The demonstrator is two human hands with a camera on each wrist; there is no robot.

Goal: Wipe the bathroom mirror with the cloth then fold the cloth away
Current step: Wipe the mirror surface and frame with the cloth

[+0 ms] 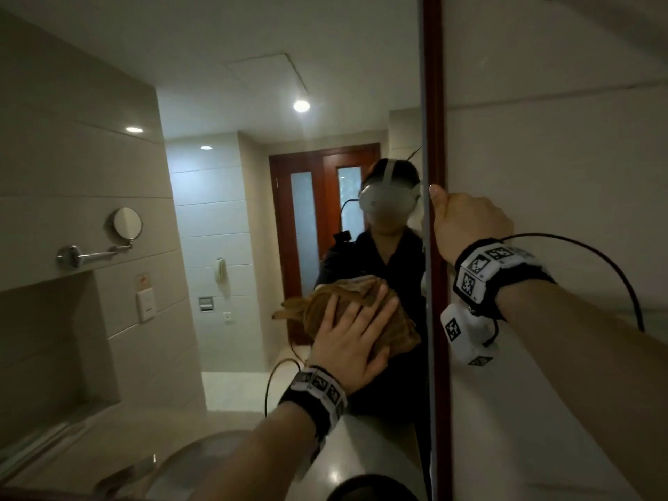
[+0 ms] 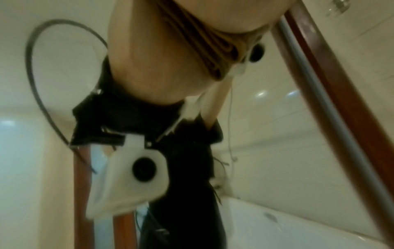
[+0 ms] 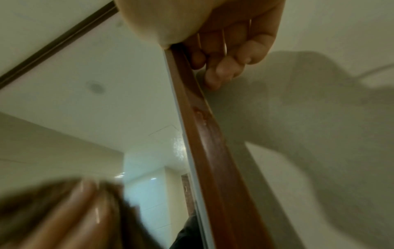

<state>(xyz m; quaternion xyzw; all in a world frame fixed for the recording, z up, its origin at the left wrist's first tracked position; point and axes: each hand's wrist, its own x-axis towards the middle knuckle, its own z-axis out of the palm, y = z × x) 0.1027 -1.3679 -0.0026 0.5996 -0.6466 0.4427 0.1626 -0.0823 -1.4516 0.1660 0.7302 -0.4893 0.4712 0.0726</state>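
From the head view, the left hand [image 1: 352, 336] lies flat with fingers spread, pressing the bunched brown cloth [image 1: 361, 301] against the mirror [image 1: 217, 211] near its right edge, likely so the whole palm drives the wipe; the right hand [image 1: 470, 220] curls round the wooden frame [image 1: 433, 103], probably to steady the body. The left wrist view shows cloth folds squeezed under the palm. The right wrist view shows fingers [image 3: 221, 67] hooked behind the frame

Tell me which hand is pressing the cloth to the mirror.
The left hand: its fingers lie spread flat over the brown cloth, pushing it against the mirror. The right hand holds no cloth; it grips the mirror's wooden frame.
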